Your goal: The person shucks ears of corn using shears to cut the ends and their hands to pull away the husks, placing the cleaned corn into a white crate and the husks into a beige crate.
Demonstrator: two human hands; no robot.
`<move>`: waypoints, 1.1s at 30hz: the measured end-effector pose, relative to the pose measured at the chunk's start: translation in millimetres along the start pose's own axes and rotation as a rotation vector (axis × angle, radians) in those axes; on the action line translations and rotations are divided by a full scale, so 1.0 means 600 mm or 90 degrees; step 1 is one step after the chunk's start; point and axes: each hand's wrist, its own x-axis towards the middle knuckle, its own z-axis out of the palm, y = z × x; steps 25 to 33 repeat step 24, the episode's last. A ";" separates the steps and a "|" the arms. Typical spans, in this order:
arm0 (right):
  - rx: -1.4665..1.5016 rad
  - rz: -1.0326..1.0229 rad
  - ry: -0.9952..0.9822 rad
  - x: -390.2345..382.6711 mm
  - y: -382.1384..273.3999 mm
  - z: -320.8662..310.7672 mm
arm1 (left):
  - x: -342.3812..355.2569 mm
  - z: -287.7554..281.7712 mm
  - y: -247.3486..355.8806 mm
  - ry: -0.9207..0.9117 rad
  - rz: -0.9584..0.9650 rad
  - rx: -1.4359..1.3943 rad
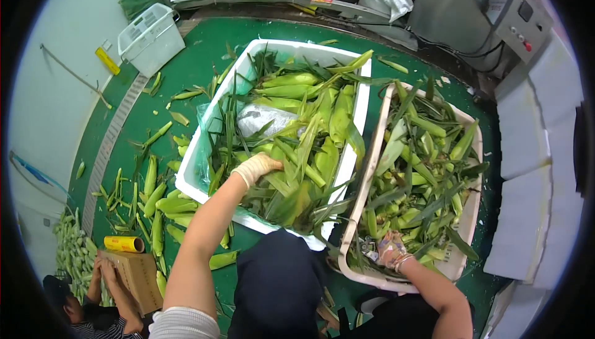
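My left hand [257, 168], in a pale glove, reaches into a white foam box [189, 191] lined with green film. Its fingers curl down over a green ear of corn [266, 150] among the leaves, fingertips partly hidden. Unhusked ears and a silvery wrapped bundle [263, 120] lie around it. My right hand [392, 252], in an orange-patterned glove, is low over the near end of a pale plastic crate [460, 263] heaped with husks and leaves [421, 165]. Its fingers are closed; a small greyish object [370, 248] shows beside them, too unclear to name.
Loose ears [151, 178] and leaf scraps litter the green floor at left. A white basket [150, 38] stands far left. Lower left, another person's hands [106, 269] touch a cardboard box [133, 277] bearing a yellow roll [124, 244]. White foam blocks [527, 215] line the right.
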 end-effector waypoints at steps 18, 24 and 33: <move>0.504 0.332 0.710 -0.241 0.091 -0.335 | -0.178 0.093 0.494 0.197 0.497 -0.012; 0.649 0.297 0.514 -0.338 0.145 -0.343 | -0.199 0.218 0.514 0.052 0.433 0.048; 0.649 0.297 0.514 -0.338 0.145 -0.343 | -0.199 0.218 0.514 0.052 0.433 0.048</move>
